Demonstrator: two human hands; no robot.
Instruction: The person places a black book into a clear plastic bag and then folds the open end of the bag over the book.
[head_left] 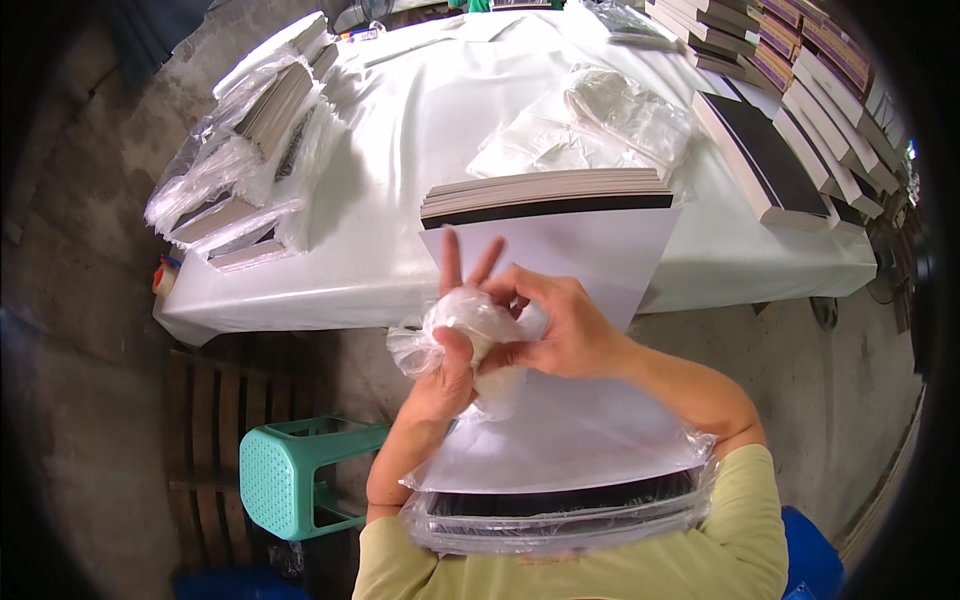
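Note:
My left hand [452, 345] and my right hand [560, 330] meet above a stack of flat white and black booklets [570, 440]. Both hands grip a crumpled clear plastic bag [462, 318]; two fingers of the left hand point up. The stack leans from my chest toward the table, its near end sheathed in clear plastic film [560, 525]. Its far end [545, 195] shows the page edges, uncovered.
A table under a white cloth [400, 130] holds bagged booklet stacks [250, 150] at left, loose plastic bags [600, 120] in the middle and rows of boxed books [790, 110] at right. A teal plastic stool [290, 470] stands at lower left, beside a wooden pallet [205, 420].

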